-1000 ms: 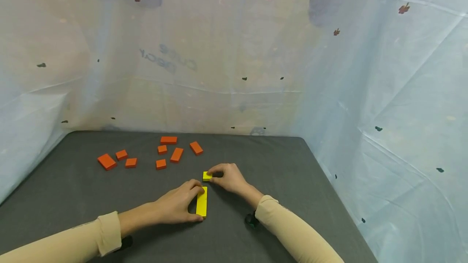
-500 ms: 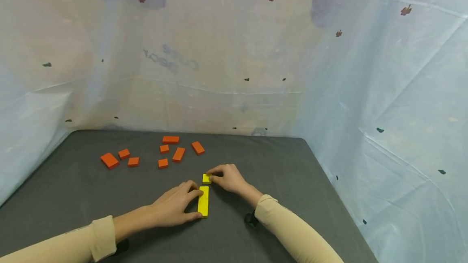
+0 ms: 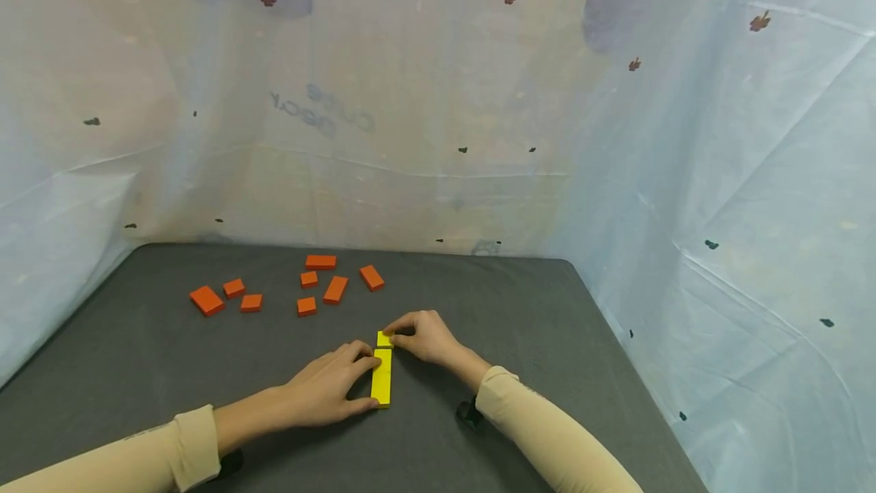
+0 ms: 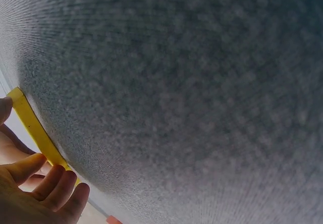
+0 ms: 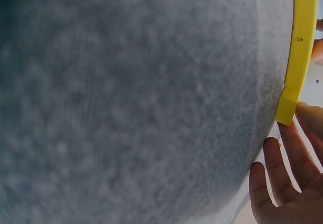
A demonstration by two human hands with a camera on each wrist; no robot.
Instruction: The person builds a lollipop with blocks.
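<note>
Cream sleeves (image 3: 541, 421) reach over the grey cloth (image 3: 479, 295). The person's left hand (image 3: 325, 390) grips the long yellow block (image 3: 382, 380) lengthwise, thumb at its near end, fingers by its far end. Just beyond, the right hand (image 3: 426, 338) pinches the small yellow block (image 3: 383, 339), in line and touching or nearly so. Farther lie eight orange blocks (image 3: 335, 290), then a pale printed sheet (image 3: 411, 105).

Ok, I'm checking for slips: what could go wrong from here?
The right hand pinches the short yellow block, end to end with the long yellow block; pushing hard might knock them askew. The left hand holds the long yellow block near both ends, so a twist could spoil their alignment.
</note>
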